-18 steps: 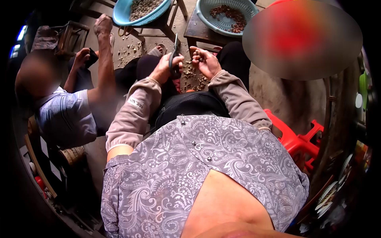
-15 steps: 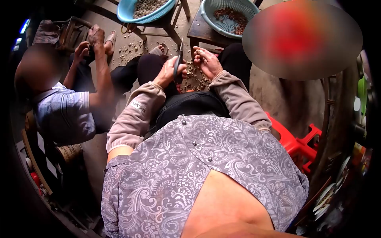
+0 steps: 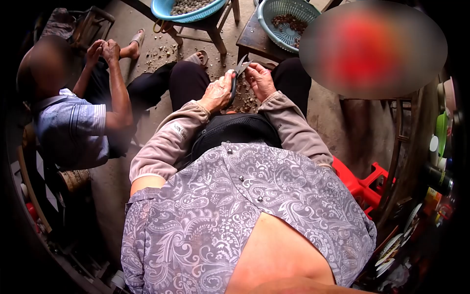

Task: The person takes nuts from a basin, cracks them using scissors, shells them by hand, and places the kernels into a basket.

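My left hand (image 3: 217, 94) is wrapped round the dark handles of a pair of scissors (image 3: 234, 87). Their blades are spread apart and point away from me, beside the fingertips of my right hand (image 3: 261, 82). That hand's fingers are pinched together; whatever is between them is too small to make out. Both hands are above my lap, between my knees, with a black waist bag (image 3: 235, 132) behind them. Shell-like scraps (image 3: 246, 104) lie on the floor below.
A blue basin (image 3: 191, 17) of round, nut-like pieces stands on a wooden stool ahead. Right of it, a colander (image 3: 267, 24) with reddish-brown pieces sits on another stool (image 3: 252, 38). At left sits another person (image 3: 73, 130), hands together. A red plastic stool (image 3: 360, 188) is at right.
The scissors' blades have opened and moved up to my right fingertips. My right fingers have drawn into a tighter pinch. The person at left has brought both hands together.
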{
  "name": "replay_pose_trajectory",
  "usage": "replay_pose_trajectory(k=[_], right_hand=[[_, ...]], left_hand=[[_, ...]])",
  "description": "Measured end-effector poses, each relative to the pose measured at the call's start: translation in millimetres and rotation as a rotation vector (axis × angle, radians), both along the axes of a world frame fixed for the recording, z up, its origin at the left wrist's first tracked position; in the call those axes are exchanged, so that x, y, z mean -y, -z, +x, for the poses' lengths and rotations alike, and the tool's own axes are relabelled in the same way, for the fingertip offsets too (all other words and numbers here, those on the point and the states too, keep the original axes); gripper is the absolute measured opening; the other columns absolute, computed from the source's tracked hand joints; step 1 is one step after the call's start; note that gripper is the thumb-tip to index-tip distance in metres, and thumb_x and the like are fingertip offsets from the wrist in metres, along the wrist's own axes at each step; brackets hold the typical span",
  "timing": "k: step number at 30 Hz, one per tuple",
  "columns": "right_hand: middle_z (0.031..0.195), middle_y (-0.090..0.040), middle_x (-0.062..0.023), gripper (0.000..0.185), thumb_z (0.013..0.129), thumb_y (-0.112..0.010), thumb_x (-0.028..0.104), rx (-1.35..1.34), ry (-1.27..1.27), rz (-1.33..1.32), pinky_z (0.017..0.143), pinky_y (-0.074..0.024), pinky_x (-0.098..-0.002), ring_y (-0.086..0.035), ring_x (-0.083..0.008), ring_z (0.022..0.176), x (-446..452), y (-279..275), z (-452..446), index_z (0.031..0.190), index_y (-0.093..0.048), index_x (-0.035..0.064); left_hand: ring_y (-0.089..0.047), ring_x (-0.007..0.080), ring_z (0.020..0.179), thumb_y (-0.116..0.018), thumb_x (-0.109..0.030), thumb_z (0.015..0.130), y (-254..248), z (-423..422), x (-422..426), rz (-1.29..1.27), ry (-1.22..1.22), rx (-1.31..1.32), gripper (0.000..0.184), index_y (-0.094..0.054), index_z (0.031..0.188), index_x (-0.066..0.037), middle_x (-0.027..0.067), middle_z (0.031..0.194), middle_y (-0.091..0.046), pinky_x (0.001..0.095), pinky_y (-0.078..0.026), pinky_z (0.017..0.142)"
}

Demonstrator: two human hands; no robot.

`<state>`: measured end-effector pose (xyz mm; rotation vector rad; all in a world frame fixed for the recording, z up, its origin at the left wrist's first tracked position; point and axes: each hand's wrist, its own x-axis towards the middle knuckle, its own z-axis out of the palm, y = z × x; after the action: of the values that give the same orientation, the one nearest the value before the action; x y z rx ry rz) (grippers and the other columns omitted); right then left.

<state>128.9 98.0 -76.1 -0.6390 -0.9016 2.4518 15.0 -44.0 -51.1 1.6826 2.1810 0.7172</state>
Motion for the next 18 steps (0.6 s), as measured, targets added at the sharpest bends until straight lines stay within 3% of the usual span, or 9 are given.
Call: replay_pose_trajectory(k=[5, 18], right_hand=[[0.077, -0.058, 0.0011, 0.014, 0.084, -0.058, 0.002, 0.044, 0.035, 0.01, 0.056, -0.0386, -0.0185, -0.049, -0.0061, 0.063, -2.0, 3.0, 1.9, 0.098, -0.056, 0.0032], [0.077, -0.056, 0.0005, 0.015, 0.08, -0.058, -0.001, 0.035, 0.003, 0.176, 0.06, -0.0395, -0.019, -0.05, -0.0071, 0.066, -3.7, 4.9, 0.9, 0.091, -0.052, 0.0068]], left_hand=[[-0.058, 0.0428, 0.085, -0.043, -0.012, 0.086, 8.1, 0.5, -1.7, -0.031, 0.019, 0.041, 0.045, -0.029, 0.127, 0.002, 0.0284, 0.095, -0.058, 0.0491, -0.046, 0.073], [-0.058, 0.0453, 0.082, -0.042, -0.013, 0.087, -7.3, -16.1, 2.5, -0.154, 0.199, 0.132, 0.034, -0.032, 0.114, 0.006, 0.0303, 0.088, -0.059, 0.0502, -0.045, 0.069]])
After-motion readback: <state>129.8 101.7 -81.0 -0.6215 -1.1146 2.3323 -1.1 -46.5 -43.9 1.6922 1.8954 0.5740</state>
